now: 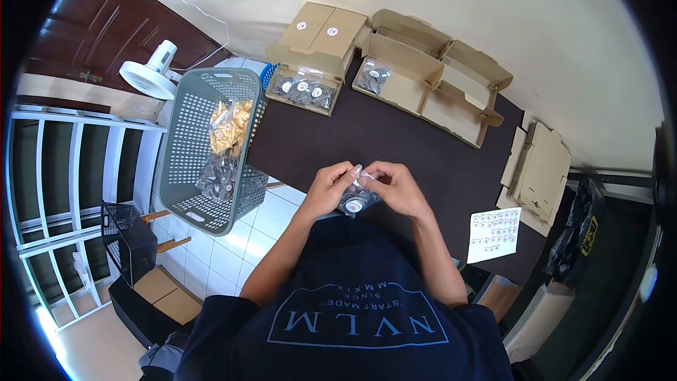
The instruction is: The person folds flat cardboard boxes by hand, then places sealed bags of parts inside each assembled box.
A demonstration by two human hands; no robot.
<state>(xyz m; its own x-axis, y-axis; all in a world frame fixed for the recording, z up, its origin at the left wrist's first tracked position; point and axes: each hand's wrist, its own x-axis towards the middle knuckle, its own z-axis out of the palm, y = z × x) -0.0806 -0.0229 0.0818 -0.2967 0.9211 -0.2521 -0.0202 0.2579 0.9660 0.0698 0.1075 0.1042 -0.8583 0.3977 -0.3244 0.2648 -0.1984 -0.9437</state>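
Note:
Close in front of my chest, at the table's near edge, a small clear plastic bag (353,202) hangs with dark contents and a round white sticker. My left hand (331,187) pinches its top edge from the left. From the right, my right hand (396,188) grips the same edge, its fingertips close to the other hand's. Similar bags with stickers (303,89) lie in an open cardboard box (326,109) farther back. Another bag (373,77) sits in the left end of the neighbouring open box (398,94).
A grey-green basket (185,109) on the left holds bags of yellowish pieces (229,129) and dark bags (218,175). Flattened cardboard boxes (539,169) and a sticker sheet (495,233) lie on the dark table (423,169) at right. A white fan (149,74) stands behind the basket.

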